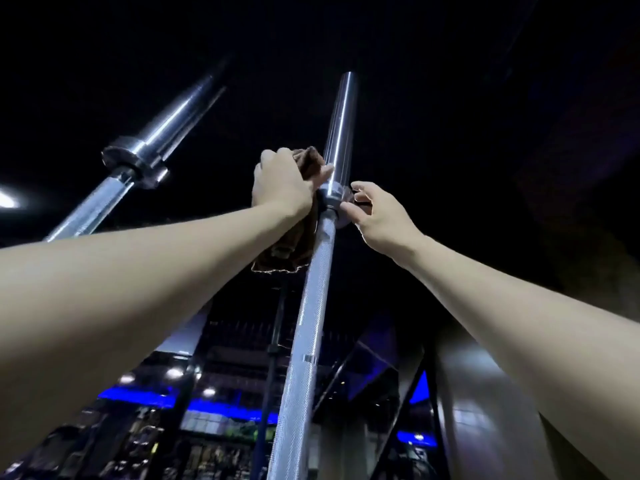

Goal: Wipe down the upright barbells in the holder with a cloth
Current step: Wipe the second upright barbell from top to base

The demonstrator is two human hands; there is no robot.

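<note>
Cloth [300,233] half-hidden, left hand [281,183] grip clutching | right hand [375,211] grip spread at barbell [313,296] collar

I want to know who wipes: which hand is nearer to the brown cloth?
The left hand: it holds the brown cloth against the near barbell at its collar. The right hand is across the bar, fingers at the collar, not touching the cloth.

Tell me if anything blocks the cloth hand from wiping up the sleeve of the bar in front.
Nothing visible does. The left hand presses the brown cloth against the near barbell at its collar; the sleeve above is bare. The right hand sits at the collar's other side, below that path.
</note>
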